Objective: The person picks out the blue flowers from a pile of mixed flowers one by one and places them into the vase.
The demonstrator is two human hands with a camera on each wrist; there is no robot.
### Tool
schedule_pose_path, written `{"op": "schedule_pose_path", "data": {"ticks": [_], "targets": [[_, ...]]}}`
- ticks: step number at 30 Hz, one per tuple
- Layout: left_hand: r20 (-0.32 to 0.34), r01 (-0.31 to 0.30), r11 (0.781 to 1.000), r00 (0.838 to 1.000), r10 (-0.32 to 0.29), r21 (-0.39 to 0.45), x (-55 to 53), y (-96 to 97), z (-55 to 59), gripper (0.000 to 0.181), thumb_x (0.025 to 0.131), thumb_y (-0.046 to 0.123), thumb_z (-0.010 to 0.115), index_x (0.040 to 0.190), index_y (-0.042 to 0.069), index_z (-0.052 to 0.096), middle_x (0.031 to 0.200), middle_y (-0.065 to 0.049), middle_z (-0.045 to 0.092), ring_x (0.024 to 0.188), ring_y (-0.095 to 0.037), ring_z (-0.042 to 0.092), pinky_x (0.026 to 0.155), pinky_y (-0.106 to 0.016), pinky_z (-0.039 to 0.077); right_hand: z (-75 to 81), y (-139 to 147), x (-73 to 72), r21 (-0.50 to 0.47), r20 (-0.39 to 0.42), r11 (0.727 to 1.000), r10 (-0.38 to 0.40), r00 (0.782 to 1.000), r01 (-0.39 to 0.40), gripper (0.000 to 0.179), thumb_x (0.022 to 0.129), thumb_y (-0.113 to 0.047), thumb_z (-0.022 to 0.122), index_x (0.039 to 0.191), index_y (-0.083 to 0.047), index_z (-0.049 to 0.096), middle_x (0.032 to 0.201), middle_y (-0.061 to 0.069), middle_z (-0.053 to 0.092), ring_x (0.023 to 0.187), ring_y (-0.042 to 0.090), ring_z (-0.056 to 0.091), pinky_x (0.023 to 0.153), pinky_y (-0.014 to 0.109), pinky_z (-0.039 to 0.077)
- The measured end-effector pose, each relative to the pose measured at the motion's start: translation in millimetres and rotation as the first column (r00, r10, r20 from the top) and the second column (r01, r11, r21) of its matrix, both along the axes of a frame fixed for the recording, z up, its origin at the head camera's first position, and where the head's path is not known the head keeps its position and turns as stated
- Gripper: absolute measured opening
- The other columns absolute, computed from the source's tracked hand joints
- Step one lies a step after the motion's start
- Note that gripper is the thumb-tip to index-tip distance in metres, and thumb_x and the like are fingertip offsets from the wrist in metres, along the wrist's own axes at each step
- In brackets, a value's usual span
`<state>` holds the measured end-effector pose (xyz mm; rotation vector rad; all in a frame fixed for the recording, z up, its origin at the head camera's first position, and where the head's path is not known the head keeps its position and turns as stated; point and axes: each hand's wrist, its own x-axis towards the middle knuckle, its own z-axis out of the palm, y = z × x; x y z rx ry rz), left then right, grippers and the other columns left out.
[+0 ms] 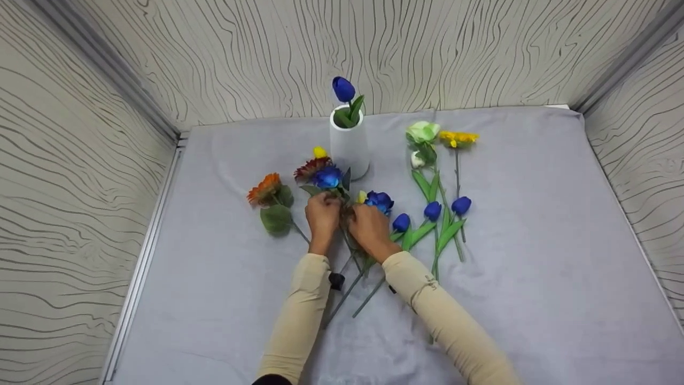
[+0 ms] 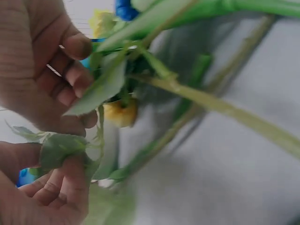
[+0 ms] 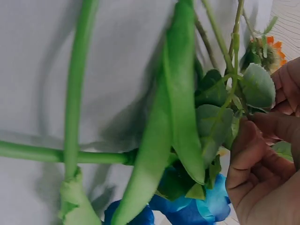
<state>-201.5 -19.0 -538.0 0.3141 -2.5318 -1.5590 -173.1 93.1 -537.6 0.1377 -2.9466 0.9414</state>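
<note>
The table cover is soft matt grey cloth, lightly creased. The white vase looks smooth and matt. The flowers' leaves and stems are smooth plastic; the blue petals look like fabric. The walls carry a matt wood-grain print.

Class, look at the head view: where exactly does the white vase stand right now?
The white vase stands upright near the back middle of the grey cloth, one blue tulip in it, just beyond both hands.
</note>
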Motion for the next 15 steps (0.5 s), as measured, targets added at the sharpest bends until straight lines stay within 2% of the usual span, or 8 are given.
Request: {"op": "schedule_pose_path", "data": {"ticks": [4,8,11,15], "targets": [[-0.020,-0.010,0.999,1.000,0.011,0.036,0.5,-3.4,15.6,0.010,0.082,0.003,0.063,0.081,0.007,0.073,0.067,-0.001,0.066,0.061,-0.017,0.058,0.058,-0.031,0.046,5.2,1,-0.3,-0.071,-0.089,0.997,0.025,0.996,-0.032,0.011,0.090,-0.010,0.063,0.082,-0.007,0.070,0.073,0.006,0.066,0.066,0.024,0.064,0.058,0.038,0.050],[-0.070,-0.019,0.999,0.997,0.022,0.042,1.7,-7.4,33.5,0.011,0.082,0.002,0.063,0.084,0.005,0.073,0.073,-0.005,0.068,0.064,-0.021,0.060,0.060,-0.034,0.047,13.1,4,-1.6,-0.146,-0.168,0.987,0.044,0.985,-0.069,0.011,0.091,-0.012,0.062,0.092,-0.008,0.073,0.081,0.004,0.069,0.071,0.020,0.064,0.063,0.036,0.052],[-0.139,-0.022,0.998,0.990,0.029,0.054,1.7,-10.5,47.2,0.010,0.082,0.000,0.063,0.085,0.003,0.073,0.076,-0.008,0.070,0.067,-0.022,0.062,0.060,-0.036,0.048,20.0,9,-4.8,-0.214,-0.195,0.975,0.026,0.980,-0.068,0.014,0.092,-0.016,0.063,0.098,-0.009,0.074,0.087,0.002,0.070,0.076,0.017,0.065,0.067,0.035,0.052],[-0.259,-0.021,0.997,0.965,0.039,0.069,1.3,-13.0,64.1,0.008,0.079,-0.001,0.065,0.084,-0.001,0.071,0.079,-0.011,0.070,0.072,-0.024,0.064,0.065,-0.038,0.051,28.6,16,-10.9,-0.276,-0.203,0.960,-0.005,0.979,-0.052,0.017,0.093,-0.020,0.063,0.101,-0.009,0.074,0.088,0.001,0.070,0.076,0.015,0.065,0.068,0.035,0.052]]}}
